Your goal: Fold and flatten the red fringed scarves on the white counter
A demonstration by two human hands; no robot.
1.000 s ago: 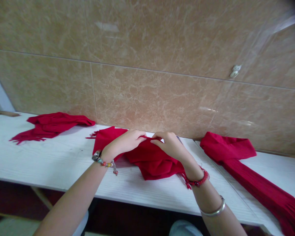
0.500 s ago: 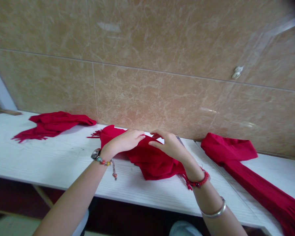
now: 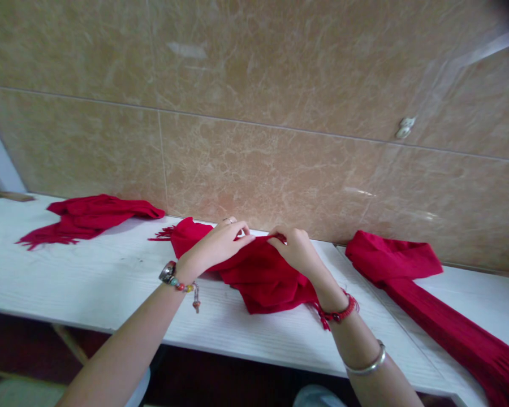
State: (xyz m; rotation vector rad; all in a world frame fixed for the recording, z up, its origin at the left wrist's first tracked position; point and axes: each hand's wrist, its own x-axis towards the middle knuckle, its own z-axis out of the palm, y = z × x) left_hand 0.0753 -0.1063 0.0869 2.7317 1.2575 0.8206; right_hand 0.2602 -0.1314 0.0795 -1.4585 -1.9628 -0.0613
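Note:
A crumpled red scarf (image 3: 263,282) with a fringe at its left end lies on the white table in front of me. My left hand (image 3: 220,243) reaches over it from the left, thumb and fingers pinched on its far edge. Close by on the right, my right hand (image 3: 294,251) is curled, its fingertips gripping that same edge. Between the two hands a short stretch of the edge shows. The scarf's middle is partly hidden under my left hand and wrist.
Another red scarf (image 3: 97,217) lies bunched on the table at the left. A third red scarf (image 3: 432,316), folded over at its far end, stretches along the right side. The white table (image 3: 80,282) meets a tan marbled wall (image 3: 254,164) at the back.
My fingers have closed from a spread position onto the scarf's far edge. The right hand's fingers have curled in, and the other two scarves lie as before.

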